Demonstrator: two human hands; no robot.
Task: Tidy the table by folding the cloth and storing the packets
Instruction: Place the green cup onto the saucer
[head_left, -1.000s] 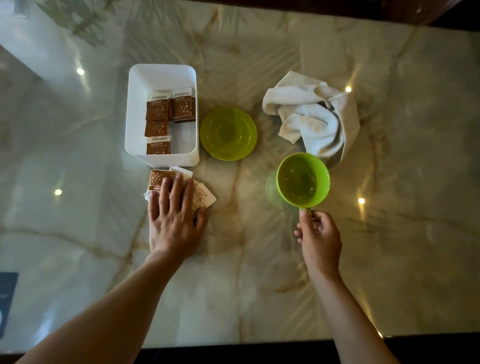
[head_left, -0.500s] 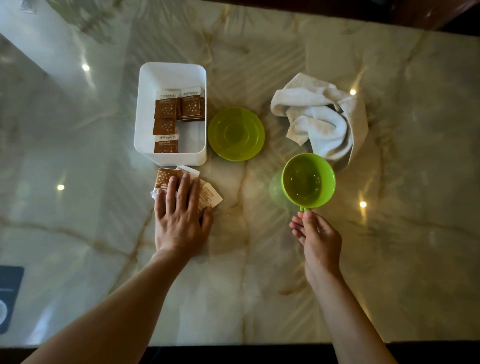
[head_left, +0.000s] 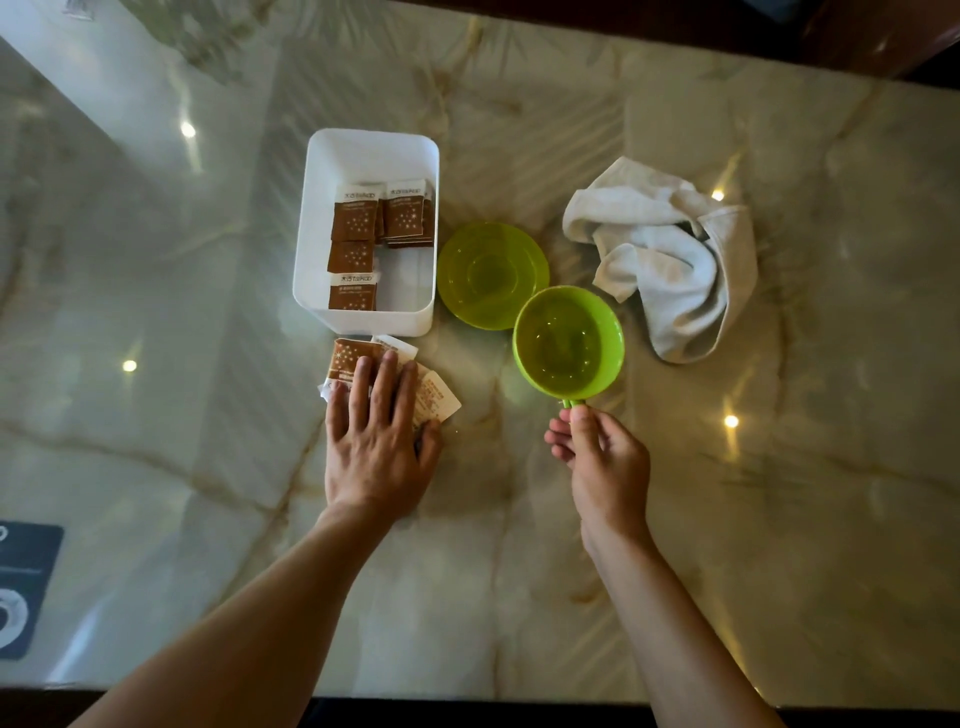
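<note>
A crumpled white cloth (head_left: 670, 254) lies on the marble table at the right. A white box (head_left: 332, 218) at the left holds several brown packets (head_left: 382, 223). More loose packets (head_left: 358, 356) lie just in front of the box, and my left hand (head_left: 376, 441) rests flat on them with fingers spread. My right hand (head_left: 602, 462) pinches the handle of a green cup (head_left: 569, 343), which overlaps the edge of a green saucer (head_left: 488, 273).
The marble table (head_left: 779, 493) stretches wide around the objects, with its near edge at the bottom of the view. A dark blue sign (head_left: 21, 587) shows at the lower left. Dark wood runs behind the far edge.
My right hand has carried the green cup left and away from me, from beside the cloth to the saucer's edge. My left hand has stayed on the loose packets.
</note>
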